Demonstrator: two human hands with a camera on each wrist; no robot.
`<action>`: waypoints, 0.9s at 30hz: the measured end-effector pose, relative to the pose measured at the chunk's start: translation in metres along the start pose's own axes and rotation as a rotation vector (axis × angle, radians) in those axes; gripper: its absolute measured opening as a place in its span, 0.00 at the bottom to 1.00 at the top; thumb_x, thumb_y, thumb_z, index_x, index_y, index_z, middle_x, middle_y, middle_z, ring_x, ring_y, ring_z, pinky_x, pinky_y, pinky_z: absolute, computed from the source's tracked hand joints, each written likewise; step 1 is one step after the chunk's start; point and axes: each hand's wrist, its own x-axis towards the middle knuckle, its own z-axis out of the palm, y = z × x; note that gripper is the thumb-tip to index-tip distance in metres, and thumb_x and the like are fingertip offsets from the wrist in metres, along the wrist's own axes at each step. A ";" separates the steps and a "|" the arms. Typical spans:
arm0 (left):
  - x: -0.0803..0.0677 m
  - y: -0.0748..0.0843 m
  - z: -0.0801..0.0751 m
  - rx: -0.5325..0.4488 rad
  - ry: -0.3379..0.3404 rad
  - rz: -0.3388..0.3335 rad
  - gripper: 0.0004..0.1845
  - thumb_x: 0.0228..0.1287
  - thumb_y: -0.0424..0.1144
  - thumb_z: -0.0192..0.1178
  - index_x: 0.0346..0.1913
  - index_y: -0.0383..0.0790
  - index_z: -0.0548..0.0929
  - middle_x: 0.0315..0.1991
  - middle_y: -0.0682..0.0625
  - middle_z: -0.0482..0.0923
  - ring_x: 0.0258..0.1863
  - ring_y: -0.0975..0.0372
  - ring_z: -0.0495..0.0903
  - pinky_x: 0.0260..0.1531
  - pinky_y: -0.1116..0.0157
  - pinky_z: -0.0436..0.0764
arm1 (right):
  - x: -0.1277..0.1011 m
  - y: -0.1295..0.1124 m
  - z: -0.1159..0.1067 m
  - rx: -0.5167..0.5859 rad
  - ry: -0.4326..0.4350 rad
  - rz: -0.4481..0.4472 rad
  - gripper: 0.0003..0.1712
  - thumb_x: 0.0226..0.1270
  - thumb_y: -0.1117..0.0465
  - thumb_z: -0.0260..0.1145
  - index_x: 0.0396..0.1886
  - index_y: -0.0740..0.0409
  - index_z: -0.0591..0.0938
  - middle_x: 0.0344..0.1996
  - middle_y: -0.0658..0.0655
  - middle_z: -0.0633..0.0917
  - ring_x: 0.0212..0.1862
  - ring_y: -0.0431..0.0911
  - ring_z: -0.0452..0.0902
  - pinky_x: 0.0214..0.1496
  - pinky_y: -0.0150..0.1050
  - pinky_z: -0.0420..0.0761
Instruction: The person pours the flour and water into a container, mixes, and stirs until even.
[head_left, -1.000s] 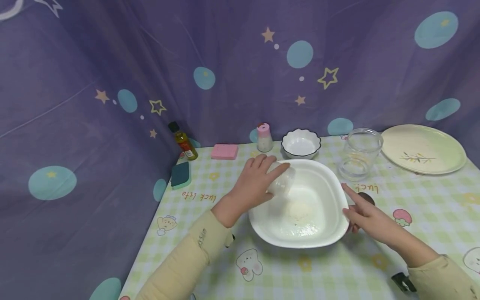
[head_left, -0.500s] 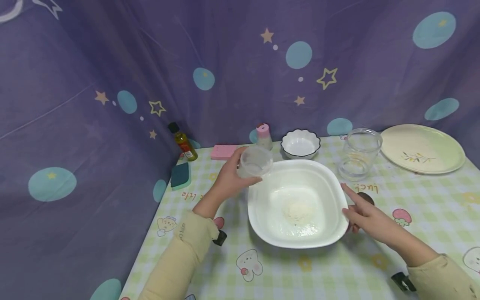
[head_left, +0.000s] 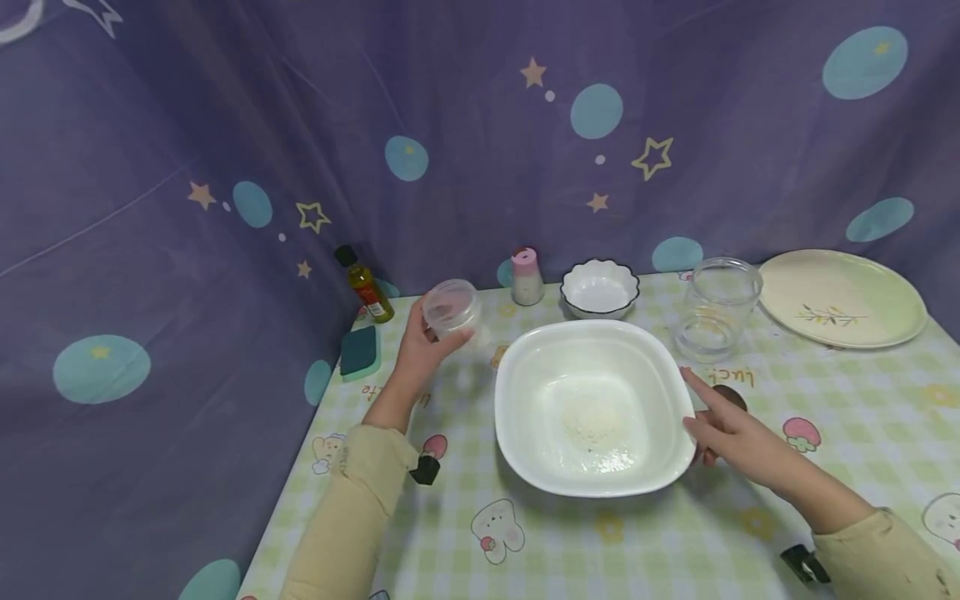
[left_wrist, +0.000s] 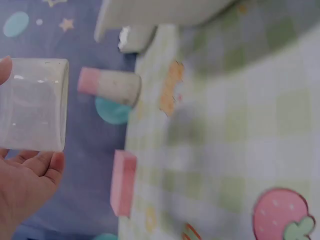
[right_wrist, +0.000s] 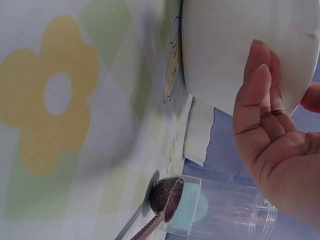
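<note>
My left hand [head_left: 417,354] grips a small clear plastic cup [head_left: 454,307] left of the basin, its mouth up. In the left wrist view the cup [left_wrist: 35,105] is held between thumb and fingers, with tablecloth and shadow below it. A wide white basin [head_left: 517,400] stands mid-table, with a mound of whitish powder [head_left: 594,421] and a wet shine on its bottom. At the basin's right edge, my right hand [head_left: 738,437] holds the rim, index finger stretched along it. Its other fingers [right_wrist: 257,82] curl under against the outer wall.
Behind stand an oil bottle [head_left: 365,285], a pink-topped shaker [head_left: 527,279], a scalloped bowl [head_left: 600,287], a clear jar [head_left: 716,308] and an oval plate [head_left: 843,300]. A green sponge [head_left: 360,352] lies left, a pink sponge [left_wrist: 123,182] behind the cup. A brown ladle [right_wrist: 167,199] lies by my right hand.
My left hand has drawn the cup from over the basin out to the left, turning it from tipped to upright. The right hand has stayed at the rim.
</note>
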 end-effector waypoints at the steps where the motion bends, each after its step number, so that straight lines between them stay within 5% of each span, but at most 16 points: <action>1: 0.001 -0.004 -0.001 -0.004 0.014 -0.001 0.45 0.59 0.38 0.70 0.74 0.53 0.56 0.68 0.49 0.62 0.64 0.55 0.68 0.59 0.55 0.74 | 0.000 0.000 0.000 -0.001 0.000 0.002 0.41 0.78 0.61 0.50 0.78 0.59 0.37 0.27 0.57 0.82 0.25 0.47 0.76 0.29 0.37 0.78; 16: 0.000 -0.060 -0.009 0.110 0.116 -0.190 0.49 0.55 0.42 0.73 0.75 0.51 0.54 0.70 0.44 0.61 0.66 0.49 0.65 0.61 0.53 0.71 | 0.000 0.002 -0.001 0.004 -0.012 0.005 0.41 0.78 0.61 0.50 0.78 0.58 0.37 0.29 0.57 0.84 0.25 0.49 0.76 0.30 0.37 0.77; 27: 0.001 -0.082 0.001 0.147 0.133 -0.212 0.49 0.54 0.37 0.72 0.74 0.46 0.53 0.70 0.40 0.61 0.69 0.47 0.62 0.66 0.52 0.65 | 0.000 0.001 -0.001 -0.007 0.001 0.040 0.42 0.78 0.60 0.51 0.79 0.57 0.37 0.30 0.59 0.83 0.26 0.48 0.76 0.31 0.37 0.78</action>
